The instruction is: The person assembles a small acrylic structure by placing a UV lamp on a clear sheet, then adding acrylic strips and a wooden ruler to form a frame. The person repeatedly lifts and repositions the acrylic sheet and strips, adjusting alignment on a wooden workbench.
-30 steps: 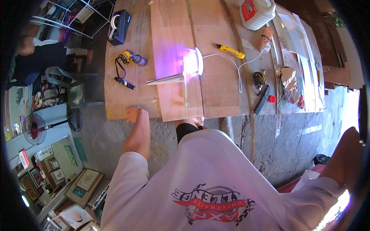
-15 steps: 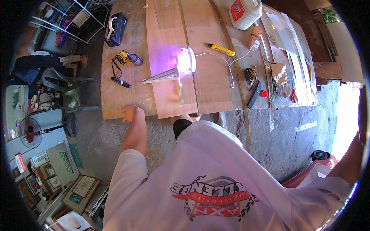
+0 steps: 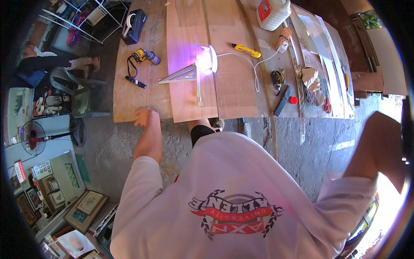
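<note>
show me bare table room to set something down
Bare room: the brown board between the glowing lamp and the white cord, on the near side of the yellow tool; the table between the small black tool and the left hand. Crowded: the right end, with pale strips and crumpled brown paper.

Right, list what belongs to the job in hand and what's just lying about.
Likely in use:
- lit lamp
- white cord
- triangular piece
- brown sheet
- table, left hand at its edge

Seemingly lying about:
- yellow tool
- white jug
- tape dispenser
</note>
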The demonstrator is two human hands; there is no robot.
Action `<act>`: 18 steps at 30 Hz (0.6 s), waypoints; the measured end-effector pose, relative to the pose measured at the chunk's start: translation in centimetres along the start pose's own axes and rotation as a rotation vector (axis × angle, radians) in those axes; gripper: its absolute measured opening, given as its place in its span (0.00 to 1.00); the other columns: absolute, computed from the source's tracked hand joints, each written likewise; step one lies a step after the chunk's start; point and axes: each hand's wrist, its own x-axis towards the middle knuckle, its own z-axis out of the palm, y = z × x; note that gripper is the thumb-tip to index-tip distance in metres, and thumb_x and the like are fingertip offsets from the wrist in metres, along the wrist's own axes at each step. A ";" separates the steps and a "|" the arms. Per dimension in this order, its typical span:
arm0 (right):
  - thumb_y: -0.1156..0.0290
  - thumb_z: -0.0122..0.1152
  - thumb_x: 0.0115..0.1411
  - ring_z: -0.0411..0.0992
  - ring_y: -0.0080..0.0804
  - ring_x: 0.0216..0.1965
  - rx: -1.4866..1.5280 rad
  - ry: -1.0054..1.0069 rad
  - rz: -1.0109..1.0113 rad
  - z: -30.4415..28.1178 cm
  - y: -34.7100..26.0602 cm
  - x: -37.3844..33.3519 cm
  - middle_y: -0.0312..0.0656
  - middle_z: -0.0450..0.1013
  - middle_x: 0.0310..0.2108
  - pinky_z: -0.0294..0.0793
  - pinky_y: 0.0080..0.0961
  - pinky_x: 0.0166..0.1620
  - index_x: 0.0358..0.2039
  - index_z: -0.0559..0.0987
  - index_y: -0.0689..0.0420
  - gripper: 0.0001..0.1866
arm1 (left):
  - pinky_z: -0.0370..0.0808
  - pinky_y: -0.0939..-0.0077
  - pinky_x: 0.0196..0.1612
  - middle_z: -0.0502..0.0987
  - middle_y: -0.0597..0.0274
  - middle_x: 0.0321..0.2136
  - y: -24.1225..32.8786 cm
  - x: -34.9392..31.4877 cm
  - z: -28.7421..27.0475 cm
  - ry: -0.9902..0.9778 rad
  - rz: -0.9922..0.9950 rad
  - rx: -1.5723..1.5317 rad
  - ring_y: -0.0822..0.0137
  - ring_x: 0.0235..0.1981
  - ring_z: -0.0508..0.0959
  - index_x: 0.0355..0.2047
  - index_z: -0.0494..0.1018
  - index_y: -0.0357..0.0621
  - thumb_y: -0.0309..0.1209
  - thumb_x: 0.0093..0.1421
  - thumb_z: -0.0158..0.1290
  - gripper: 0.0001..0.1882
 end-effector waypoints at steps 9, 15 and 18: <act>0.73 0.61 0.61 0.77 0.37 0.41 0.335 0.342 0.580 5.8 5.1 -10.0 0.45 0.78 0.45 0.74 0.34 0.46 0.49 0.78 0.59 0.16 | 0.77 0.42 0.41 0.75 0.36 0.43 -1.8 2.8 2.3 -0.008 0.233 0.159 0.38 0.41 0.79 0.51 0.56 0.37 0.48 0.64 0.41 0.27; 0.57 0.60 0.64 0.78 0.48 0.44 0.361 -0.813 0.828 21.8 6.3 -27.8 0.53 0.78 0.45 0.75 0.41 0.47 0.52 0.78 0.58 0.21 | 0.77 0.42 0.41 0.76 0.36 0.43 -1.4 2.8 2.2 -0.082 0.126 0.062 0.39 0.41 0.80 0.52 0.56 0.39 0.50 0.65 0.42 0.28; 0.54 0.57 0.66 0.78 0.53 0.45 0.303 -1.048 1.049 24.5 7.4 -35.3 0.56 0.78 0.43 0.75 0.42 0.48 0.49 0.80 0.58 0.21 | 0.77 0.42 0.41 0.76 0.35 0.44 -1.6 2.3 1.9 -0.023 0.227 0.140 0.39 0.41 0.80 0.53 0.55 0.39 0.50 0.65 0.42 0.28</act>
